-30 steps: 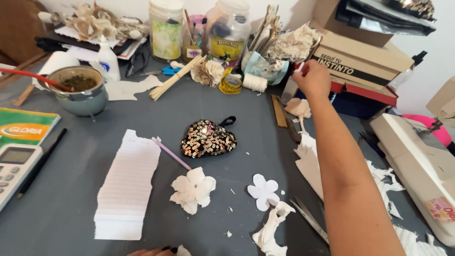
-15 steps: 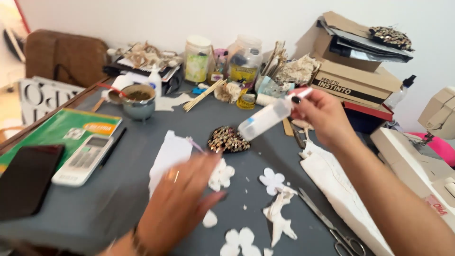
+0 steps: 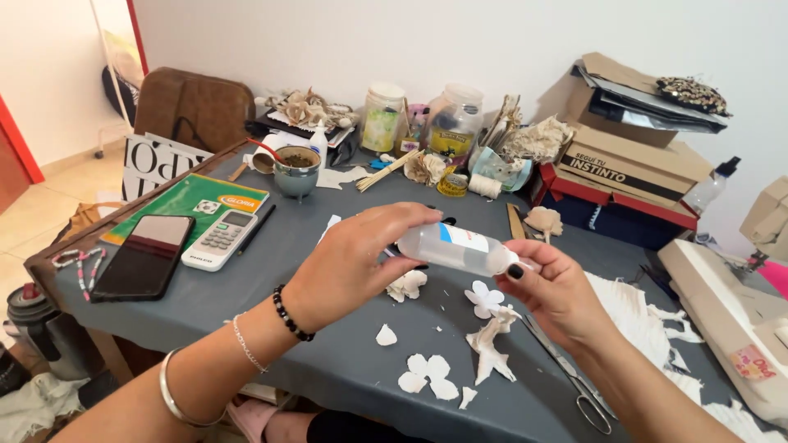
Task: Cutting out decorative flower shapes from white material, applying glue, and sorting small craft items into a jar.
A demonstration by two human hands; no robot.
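Translucent white glue bottle [image 3: 455, 247] with blue label, grey tablecloth [image 3: 246, 287], white paper flowers [image 3: 484, 299]

one head-worn view, angled down and forward, close over the grey table [image 3: 246, 303] toward the wall

A black phone [image 3: 144, 256] and white calculator [image 3: 220, 239] lie at the bench's left; scissors [image 3: 570, 379] sit lower right, cardboard boxes [image 3: 628, 168] upper right.

At frame centre, the left hand [image 3: 353, 262] and right hand [image 3: 558, 287] are holding a clear glue bottle [image 3: 455, 247] sideways above the grey tabletop [image 3: 246, 320].
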